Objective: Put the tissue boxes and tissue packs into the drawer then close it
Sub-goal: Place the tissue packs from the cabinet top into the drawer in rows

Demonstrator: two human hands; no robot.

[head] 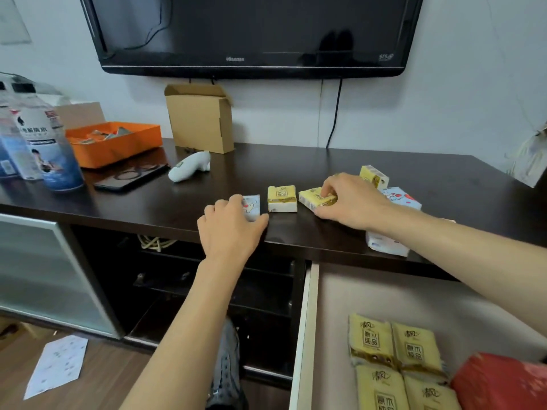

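Note:
On the dark cabinet top (296, 170), my left hand (231, 226) closes over a small pale-blue tissue pack (251, 207) near the front edge. My right hand (352, 202) grips a yellow tissue pack (315, 198). Between them stands another yellow pack (282, 198). A further yellow pack (373, 176) sits behind my right hand. A blue-and-white box with red hearts (399, 196) lies under my right forearm, and a white-blue pack (386, 245) overhangs the front edge. The drawer (307, 321) below right is pulled out and holds several yellow packs (393, 356) and a red item (500, 380).
A black TV (251, 31) hangs on the wall. On the top stand a cardboard box (201, 119), an orange tray (115, 143), a white handheld device (189, 167), a dark tablet (130, 176) and bottles (38, 140) at left. A paper sheet (56, 365) lies on the floor.

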